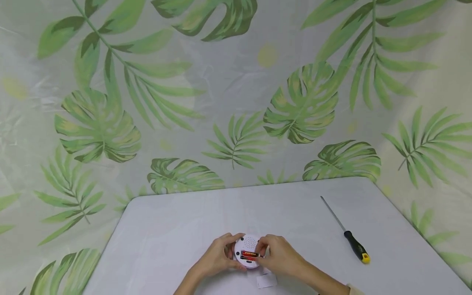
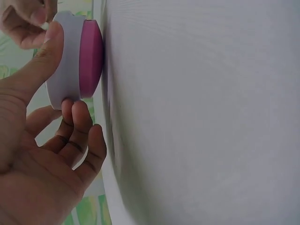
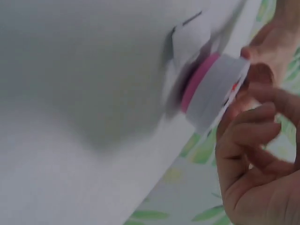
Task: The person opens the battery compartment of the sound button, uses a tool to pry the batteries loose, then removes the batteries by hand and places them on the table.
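Note:
A round white device (image 1: 242, 242) with a pink underside (image 2: 91, 58) is held over the table, its back facing up. Speaker holes dot that back, and red-and-black batteries (image 1: 249, 255) lie in its open compartment. My left hand (image 1: 216, 255) grips the device's left side, thumb on one edge and fingers around the rim. From the right, my right hand (image 1: 279, 255) pinches at the right end of the batteries with thumb and finger, covering that end. In the right wrist view its other fingers (image 3: 234, 161) are curled beside the device.
A small white piece (image 1: 266, 281) lies on the white table (image 1: 177, 229) just below the device, close to my right wrist. To the right lies a screwdriver (image 1: 355, 245) with a black and yellow handle. Leaf-patterned cloth (image 1: 236, 98) hangs behind the table.

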Motion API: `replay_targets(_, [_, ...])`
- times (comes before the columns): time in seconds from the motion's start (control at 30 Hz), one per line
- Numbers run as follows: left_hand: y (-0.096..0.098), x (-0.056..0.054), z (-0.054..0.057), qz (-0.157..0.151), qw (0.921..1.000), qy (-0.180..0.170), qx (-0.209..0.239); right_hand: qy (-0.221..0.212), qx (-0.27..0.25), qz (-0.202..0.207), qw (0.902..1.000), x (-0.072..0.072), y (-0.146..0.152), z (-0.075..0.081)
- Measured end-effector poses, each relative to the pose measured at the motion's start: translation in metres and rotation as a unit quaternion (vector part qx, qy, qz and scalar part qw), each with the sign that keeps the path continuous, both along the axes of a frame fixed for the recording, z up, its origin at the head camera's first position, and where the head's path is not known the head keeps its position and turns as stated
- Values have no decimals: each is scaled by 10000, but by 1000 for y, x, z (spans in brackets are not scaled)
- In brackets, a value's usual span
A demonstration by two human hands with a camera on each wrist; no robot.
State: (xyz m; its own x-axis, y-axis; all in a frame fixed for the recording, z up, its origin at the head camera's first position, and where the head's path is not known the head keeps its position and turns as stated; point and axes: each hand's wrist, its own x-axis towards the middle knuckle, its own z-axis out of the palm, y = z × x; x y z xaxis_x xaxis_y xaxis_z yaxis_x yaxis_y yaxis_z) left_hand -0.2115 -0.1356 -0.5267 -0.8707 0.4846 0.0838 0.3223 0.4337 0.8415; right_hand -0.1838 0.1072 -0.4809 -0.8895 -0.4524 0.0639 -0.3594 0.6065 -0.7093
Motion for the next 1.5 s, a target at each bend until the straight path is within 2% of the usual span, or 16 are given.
replay_targets(0.13, [-1,0,0,25,10000,-1,-37,14,537,357,9979,3,14,-1])
replay_targets(0.27, [-1,-1,0,39,10000,0,-37,19,923,757,9928,7,19,-9])
replay_targets(0.47, [0,0,-2,-2,10000,-5,39,105,1189,658,9907,10,19,-16])
replay_targets(0.57, [0,0,-3,-11,10000,8,65,40,1088,689,9917,10,19,-18])
replay_targets(0.77, [0,1,-2,-30,10000,5,54,-362,531,666,9957,7,26,-15])
replay_targets(0.9, [0,0,-2,-53,10000,45,23,-236,517,527,9970,0,41,-8])
replay_targets(1.03, [-1,0,-3,-61,10000,53,-8,66,646,234,9976,-14,62,-1])
replay_targets(1.13, [-1,0,-3,-59,10000,52,15,374,784,-296,9958,-30,79,6])
replay_targets(1.3, [-2,1,-3,-89,9999,11,102,847,1191,-1358,9799,-63,114,10])
replay_targets(1.5, [-1,3,-3,-90,9999,33,71,1020,1399,-2058,9632,-99,147,9])
